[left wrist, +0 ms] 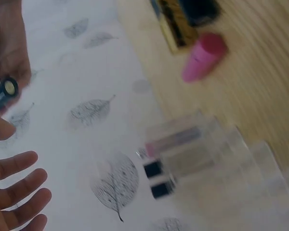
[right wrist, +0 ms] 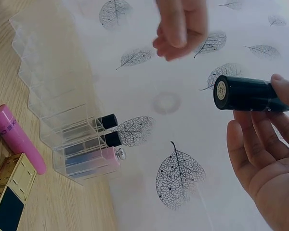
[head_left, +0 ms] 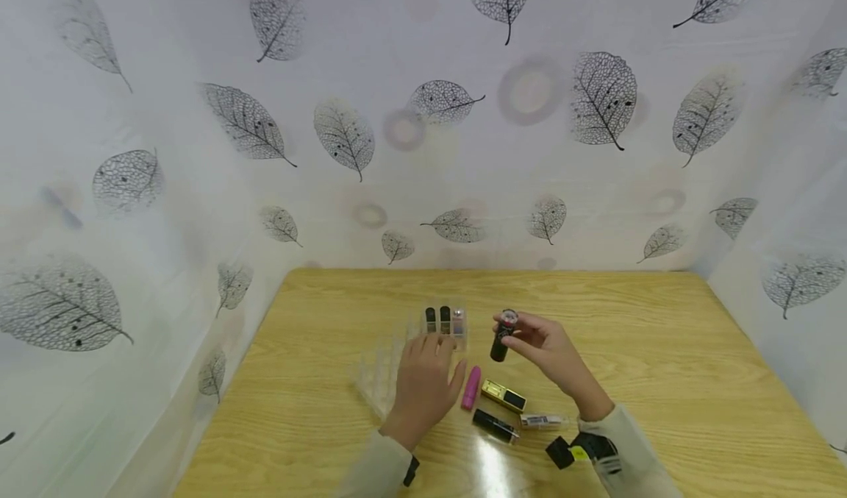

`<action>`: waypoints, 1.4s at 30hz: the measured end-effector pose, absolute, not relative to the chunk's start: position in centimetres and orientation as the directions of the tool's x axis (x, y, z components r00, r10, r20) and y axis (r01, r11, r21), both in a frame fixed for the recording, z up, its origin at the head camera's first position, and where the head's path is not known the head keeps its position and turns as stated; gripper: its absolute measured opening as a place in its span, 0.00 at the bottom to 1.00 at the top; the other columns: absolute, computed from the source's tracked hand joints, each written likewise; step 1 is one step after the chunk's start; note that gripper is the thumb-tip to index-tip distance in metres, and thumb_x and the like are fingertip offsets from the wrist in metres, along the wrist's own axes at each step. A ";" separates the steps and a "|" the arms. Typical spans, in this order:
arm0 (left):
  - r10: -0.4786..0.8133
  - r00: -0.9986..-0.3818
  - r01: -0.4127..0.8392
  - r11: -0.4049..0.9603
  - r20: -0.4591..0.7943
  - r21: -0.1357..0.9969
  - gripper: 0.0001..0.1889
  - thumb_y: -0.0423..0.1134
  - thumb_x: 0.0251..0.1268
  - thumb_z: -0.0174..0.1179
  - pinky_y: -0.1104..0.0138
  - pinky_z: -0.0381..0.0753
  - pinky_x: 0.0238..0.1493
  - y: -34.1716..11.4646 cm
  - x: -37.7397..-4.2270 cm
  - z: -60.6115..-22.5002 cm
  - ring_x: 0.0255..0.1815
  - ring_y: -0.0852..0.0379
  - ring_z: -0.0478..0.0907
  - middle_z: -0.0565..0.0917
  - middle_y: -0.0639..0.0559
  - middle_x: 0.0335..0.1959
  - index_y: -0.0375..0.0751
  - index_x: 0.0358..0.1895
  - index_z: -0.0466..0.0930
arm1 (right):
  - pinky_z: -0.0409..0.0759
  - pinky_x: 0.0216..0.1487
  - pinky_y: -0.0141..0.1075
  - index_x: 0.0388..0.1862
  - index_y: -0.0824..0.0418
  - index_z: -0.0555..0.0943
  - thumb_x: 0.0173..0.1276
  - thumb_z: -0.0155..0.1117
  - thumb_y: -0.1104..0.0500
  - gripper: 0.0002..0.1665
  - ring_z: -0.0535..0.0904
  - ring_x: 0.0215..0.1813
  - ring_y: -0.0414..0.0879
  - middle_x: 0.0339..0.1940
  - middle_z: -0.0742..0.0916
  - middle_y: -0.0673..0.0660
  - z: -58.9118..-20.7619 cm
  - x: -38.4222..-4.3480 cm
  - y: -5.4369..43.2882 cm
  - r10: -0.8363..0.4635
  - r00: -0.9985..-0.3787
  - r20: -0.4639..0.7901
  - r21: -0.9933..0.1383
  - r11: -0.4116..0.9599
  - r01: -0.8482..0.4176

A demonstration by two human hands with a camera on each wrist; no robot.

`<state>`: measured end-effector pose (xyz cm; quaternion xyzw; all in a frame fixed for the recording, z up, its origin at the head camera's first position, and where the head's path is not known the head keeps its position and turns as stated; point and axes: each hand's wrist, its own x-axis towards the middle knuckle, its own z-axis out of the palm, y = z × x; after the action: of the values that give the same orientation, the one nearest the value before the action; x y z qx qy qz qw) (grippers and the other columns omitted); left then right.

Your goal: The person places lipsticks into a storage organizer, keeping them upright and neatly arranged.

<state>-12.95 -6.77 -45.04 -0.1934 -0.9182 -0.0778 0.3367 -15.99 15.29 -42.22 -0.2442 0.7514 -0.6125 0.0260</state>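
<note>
My right hand (head_left: 545, 347) pinches a black lipstick tube (right wrist: 250, 94) between thumb and fingers, above the table. In the head view its top end looks clear and shiny, and a round pale label is on its other end in the right wrist view. My left hand (head_left: 423, 380) hovers near a clear stepped organizer (right wrist: 43, 91), its fingers relaxed and apart with nothing between them. In one end row of the organizer stand two black-capped tubes (right wrist: 106, 122) and a pinkish tube with a jewelled top (right wrist: 106, 158). The left hand partly hides the organizer in the head view.
On the wooden table (head_left: 662, 351), in front of the hands, lie a pink lipstick (head_left: 471, 388), a gold and black lipstick (head_left: 504, 395), a black tube (head_left: 495, 426) and a clear labelled tube (head_left: 542, 421). A leaf-print white curtain (head_left: 463, 152) stands behind and at both sides.
</note>
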 end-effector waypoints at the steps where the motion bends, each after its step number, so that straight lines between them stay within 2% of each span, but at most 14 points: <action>1: 0.299 -0.703 0.399 0.917 0.645 0.011 0.13 0.49 0.52 0.66 0.62 0.78 0.46 -7.4 -13.0 -45.4 0.40 0.56 0.78 0.81 0.54 0.35 0.47 0.37 0.80 | 0.80 0.48 0.27 0.60 0.71 0.73 0.67 0.58 0.62 0.23 0.81 0.48 0.31 0.48 0.83 0.36 -42.2 -16.0 15.4 -0.396 -0.882 0.256 -0.932 0.140 -0.334; 7: 0.255 -0.738 0.333 0.943 0.625 0.010 0.11 0.43 0.52 0.67 0.61 0.79 0.42 -12.0 -14.0 -46.9 0.38 0.53 0.78 0.81 0.50 0.35 0.43 0.37 0.80 | 0.80 0.47 0.28 0.59 0.69 0.74 0.67 0.59 0.61 0.23 0.81 0.47 0.32 0.51 0.84 0.59 -42.3 -15.9 15.5 -0.384 -0.891 0.242 -0.932 0.164 -0.324; 9: 0.228 -0.749 0.301 0.953 0.621 0.013 0.12 0.42 0.52 0.67 0.60 0.79 0.40 -13.7 -14.3 -47.2 0.37 0.52 0.78 0.81 0.48 0.34 0.42 0.37 0.80 | 0.80 0.47 0.27 0.59 0.70 0.74 0.67 0.59 0.61 0.23 0.81 0.47 0.32 0.50 0.84 0.58 -42.4 -16.0 15.5 -0.384 -0.891 0.243 -0.933 0.157 -0.323; 12: 0.179 -0.775 0.250 0.968 0.606 0.034 0.12 0.41 0.51 0.67 0.59 0.79 0.38 -16.2 -14.7 -47.9 0.35 0.50 0.78 0.81 0.45 0.34 0.40 0.37 0.80 | 0.80 0.46 0.27 0.59 0.71 0.74 0.67 0.59 0.61 0.23 0.81 0.47 0.32 0.49 0.84 0.46 -42.6 -16.1 15.6 -0.385 -0.891 0.240 -0.933 0.163 -0.322; 14: 0.148 -0.796 0.218 0.975 0.587 0.051 0.12 0.40 0.52 0.67 0.59 0.79 0.36 -17.5 -14.8 -48.4 0.33 0.49 0.78 0.80 0.44 0.34 0.39 0.37 0.79 | 0.80 0.47 0.27 0.58 0.70 0.74 0.67 0.59 0.61 0.23 0.81 0.47 0.32 0.48 0.84 0.44 -42.9 -16.3 15.7 -0.380 -0.896 0.230 -0.935 0.168 -0.311; 19: 0.106 -0.838 0.175 0.981 0.536 0.081 0.11 0.40 0.53 0.66 0.59 0.77 0.32 -19.5 -15.0 -49.8 0.30 0.49 0.76 0.79 0.43 0.32 0.38 0.36 0.78 | 0.80 0.46 0.28 0.59 0.67 0.74 0.67 0.60 0.59 0.23 0.81 0.47 0.32 0.53 0.83 0.65 -43.5 -16.8 15.8 -0.373 -0.906 0.198 -0.936 0.203 -0.288; 22: 0.090 -0.868 0.159 0.982 0.489 0.102 0.11 0.40 0.54 0.64 0.59 0.77 0.32 -20.0 -14.9 -50.5 0.30 0.49 0.75 0.79 0.43 0.32 0.38 0.36 0.77 | 0.80 0.46 0.29 0.59 0.66 0.74 0.67 0.60 0.58 0.24 0.81 0.46 0.31 0.54 0.81 0.70 -43.7 -17.0 15.6 -0.378 -0.908 0.178 -0.938 0.214 -0.273; 28: 0.069 -0.901 0.142 0.980 0.428 0.142 0.09 0.40 0.59 0.61 0.57 0.76 0.30 -20.4 -14.9 -51.9 0.29 0.49 0.75 0.79 0.44 0.30 0.38 0.36 0.77 | 0.81 0.46 0.32 0.59 0.68 0.74 0.67 0.59 0.58 0.24 0.81 0.45 0.31 0.53 0.81 0.71 -43.8 -17.4 15.3 -0.394 -0.905 0.162 -0.945 0.200 -0.257; 37: 0.098 -0.883 0.182 0.973 0.459 0.142 0.05 0.37 0.60 0.60 0.58 0.77 0.29 -20.4 -14.9 -52.8 0.26 0.50 0.77 0.80 0.45 0.27 0.38 0.34 0.78 | 0.81 0.45 0.30 0.59 0.66 0.74 0.67 0.60 0.55 0.25 0.82 0.44 0.33 0.53 0.82 0.67 -44.5 -18.9 14.6 -0.397 -0.907 0.139 -0.940 0.234 -0.246; 42: 0.091 -0.886 0.174 0.974 0.455 0.145 0.06 0.37 0.61 0.60 0.58 0.77 0.29 -20.1 -14.8 -52.5 0.26 0.50 0.77 0.80 0.45 0.27 0.37 0.33 0.79 | 0.80 0.46 0.31 0.58 0.67 0.75 0.66 0.61 0.54 0.25 0.83 0.44 0.39 0.49 0.83 0.65 -45.1 -20.3 13.7 -0.399 -0.909 0.123 -0.939 0.248 -0.236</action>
<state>-14.77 -20.14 -52.53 -0.0687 -0.9668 -0.0910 0.2287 -20.31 13.72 -45.05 -0.2017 0.7869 -0.5790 0.0702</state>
